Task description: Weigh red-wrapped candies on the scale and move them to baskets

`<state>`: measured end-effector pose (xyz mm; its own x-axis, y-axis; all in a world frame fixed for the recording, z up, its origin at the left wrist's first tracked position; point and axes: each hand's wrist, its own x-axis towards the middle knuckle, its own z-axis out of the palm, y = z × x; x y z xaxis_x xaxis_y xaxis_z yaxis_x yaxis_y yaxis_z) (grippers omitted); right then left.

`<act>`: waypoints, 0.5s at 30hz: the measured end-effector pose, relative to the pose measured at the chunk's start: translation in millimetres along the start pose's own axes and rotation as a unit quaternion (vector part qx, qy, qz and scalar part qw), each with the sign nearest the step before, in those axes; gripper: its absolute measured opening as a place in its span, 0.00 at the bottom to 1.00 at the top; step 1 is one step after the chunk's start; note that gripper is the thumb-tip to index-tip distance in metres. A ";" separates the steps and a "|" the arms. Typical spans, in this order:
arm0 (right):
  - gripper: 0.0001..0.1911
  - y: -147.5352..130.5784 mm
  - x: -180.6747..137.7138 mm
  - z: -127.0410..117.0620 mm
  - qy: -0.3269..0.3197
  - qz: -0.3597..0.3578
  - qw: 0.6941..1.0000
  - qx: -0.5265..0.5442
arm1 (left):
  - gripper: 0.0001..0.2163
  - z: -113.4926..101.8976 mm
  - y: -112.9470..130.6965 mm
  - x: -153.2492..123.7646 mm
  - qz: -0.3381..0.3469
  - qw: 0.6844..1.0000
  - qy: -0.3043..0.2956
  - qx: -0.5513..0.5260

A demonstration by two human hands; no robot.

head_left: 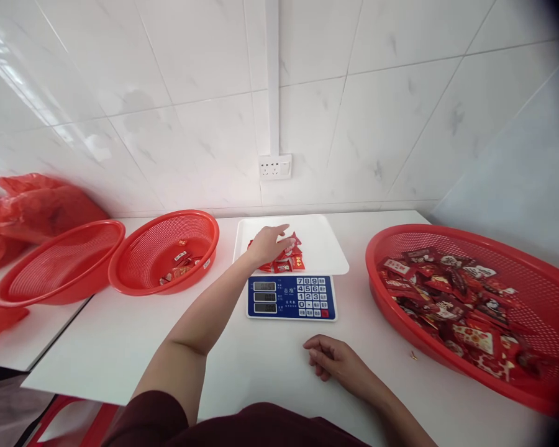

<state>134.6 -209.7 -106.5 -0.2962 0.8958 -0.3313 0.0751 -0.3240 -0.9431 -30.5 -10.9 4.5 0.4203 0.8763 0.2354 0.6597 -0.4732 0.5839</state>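
**Left hand (272, 244) over red packets (286, 265) on scale tray (323, 245)**

Head view. Left arm extended; fingers partly spread above the small pile, contact unclear. White tray sits behind the blue keypad panel (291, 298); display digits faint.

Right hand (328, 358) near the front of the white desk (242, 366), fingers loosely curled, just in front of the panel.

Far right: large red basket (435, 356), many mixed wrapped packets inside; small gold scrap (413, 355) on desk beside it.

Left of tray: round red basket (135, 248), a few packets at its bottom. Farther left: another red basket (60, 282), then red plastic bags (51, 211).
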 end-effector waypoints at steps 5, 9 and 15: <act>0.16 4.1 -0.4 -1.2 0.009 -0.008 1.000 -0.001 | 0.19 -15.8 -29.0 -40.9 0.027 0.976 0.184 0.115; 0.16 0.9 -0.2 -2.4 -0.001 -0.013 1.000 -0.013 | 0.20 -40.3 -66.4 -78.0 -0.074 0.943 0.209 0.249; 0.16 -1.7 -0.8 -3.7 -0.007 -0.026 0.999 -0.018 | 0.20 -70.0 -80.0 -135.2 -0.219 0.920 0.035 0.322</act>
<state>138.2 -208.7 -104.7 -0.3135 0.9068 -0.2820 0.0945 -0.2657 -0.9594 -183.7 -85.3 -19.6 -0.0010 0.9888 0.1493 0.9983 -0.0077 0.0578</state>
